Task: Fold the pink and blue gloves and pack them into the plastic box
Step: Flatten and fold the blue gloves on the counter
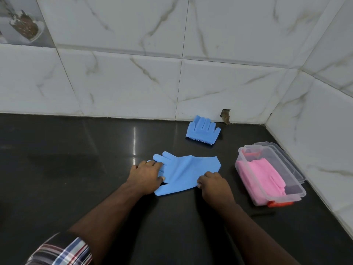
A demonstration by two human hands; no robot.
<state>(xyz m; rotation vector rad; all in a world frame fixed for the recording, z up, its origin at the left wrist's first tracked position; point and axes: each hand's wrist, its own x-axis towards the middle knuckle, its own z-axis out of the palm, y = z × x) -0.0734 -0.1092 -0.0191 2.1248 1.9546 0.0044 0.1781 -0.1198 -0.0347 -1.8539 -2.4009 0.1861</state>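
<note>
Starting over on the left, a plaid sleeve (pixel 63 251) is showing at the bottom corner, and the dark countertop (pixel 66 150) is stretching away towards the marble-tiled wall (pixel 124 77). Moving in, the left hand (pixel 148 174) is lying on top of the finger end of the flat blue glove (pixel 186 172), knuckles bent, thumb reaching onto the rubber, pressing it down against the counter; whether any fingers are curling around an edge is not possible to tell from here. That glove is lying spread out at the middle of the counter, fingers pointing left, cuff pointing right. Next along, the right hand (pixel 214 183) is working the near edge of the same glove, fingertips tucked down and pinching the rubber at its lower border. Behind it, close to the wall, the folded blue glove (pixel 202 130) is sitting on its own, bristles showing along its near edge, well apart from both hands. And on the far right, the plastic box (pixel 298 190) is standing open by the side wall, the pink gloves (pixel 261 178) already lying folded inside it, its clear lid (pixel 282 157) resting just behind it
</note>
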